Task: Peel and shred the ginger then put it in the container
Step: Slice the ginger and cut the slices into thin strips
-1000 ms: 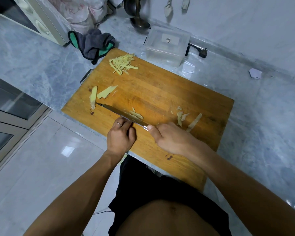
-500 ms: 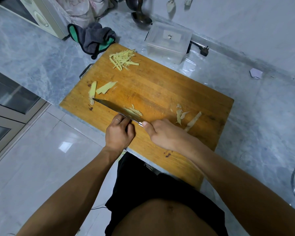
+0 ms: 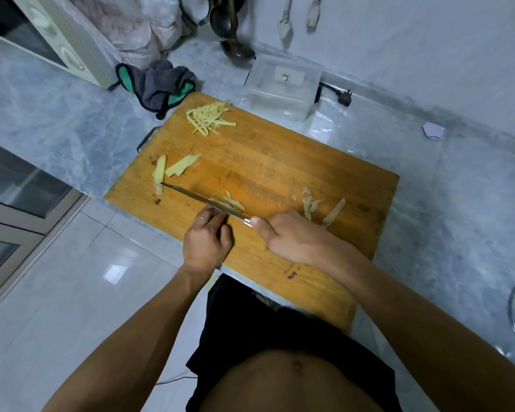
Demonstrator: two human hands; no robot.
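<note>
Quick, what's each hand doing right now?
Left hand: fingers curled, pressing ginger beside the blade.
Right hand: gripping the knife handle.

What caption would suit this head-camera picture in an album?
Right hand slicing ginger with a knife on a wooden board; left hand steadying it, shreds piled near the container.

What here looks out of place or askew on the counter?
Mainly the cutting board: its near corner juts past the counter edge, over the floor. An unplugged power plug lies loose behind the clear container. Nothing looks spilled or damaged.
</note>
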